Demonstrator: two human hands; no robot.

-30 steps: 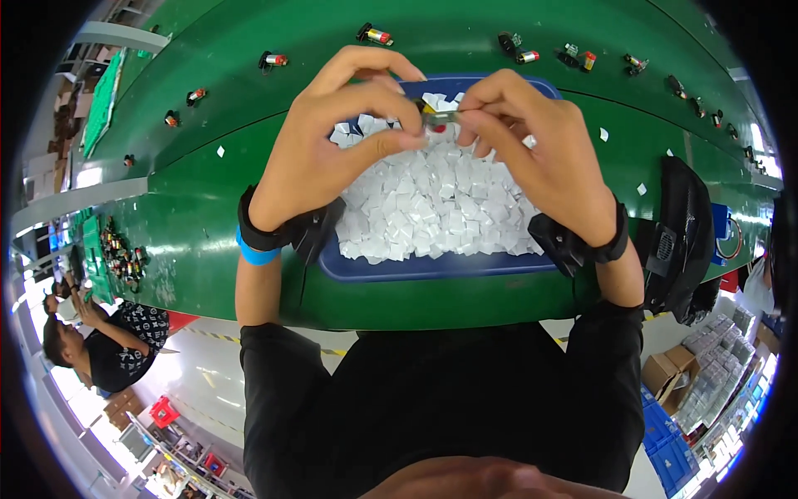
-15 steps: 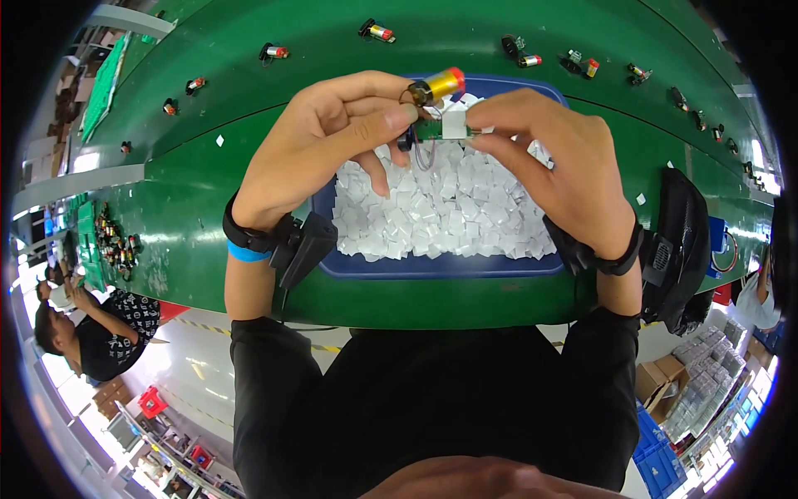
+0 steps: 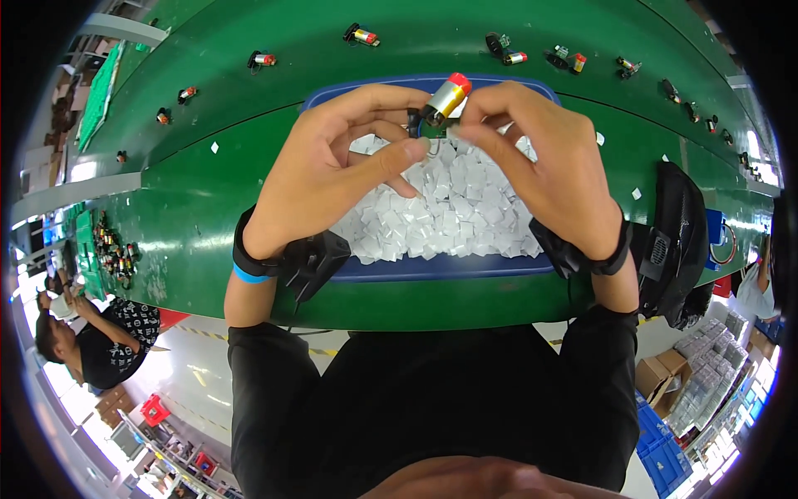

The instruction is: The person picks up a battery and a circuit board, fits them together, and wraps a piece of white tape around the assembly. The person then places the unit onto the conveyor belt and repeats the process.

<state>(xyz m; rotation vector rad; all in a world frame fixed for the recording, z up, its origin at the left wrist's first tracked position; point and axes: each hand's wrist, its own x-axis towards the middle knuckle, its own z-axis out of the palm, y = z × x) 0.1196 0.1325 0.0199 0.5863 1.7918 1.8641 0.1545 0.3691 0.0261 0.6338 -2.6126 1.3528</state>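
Observation:
Both hands meet above a blue tray filled with several small white square pieces. Between the fingertips sits a small cylindrical motor with a gold body, a red end cap and a little green board at its base. My left hand pinches the lower black end of the motor with thumb and fingers. My right hand grips the motor's base from the right side. The motor tilts up and to the right.
A green conveyor belt runs under the tray, with several similar small motors spaced along its far side. A black device lies at the right on the belt. A seated person is at lower left. Boxes and blue crates stand at lower right.
The hands rose from the white pieces with the motor, which now shows clearly between the fingertips, tilted up, and has been turned slightly.

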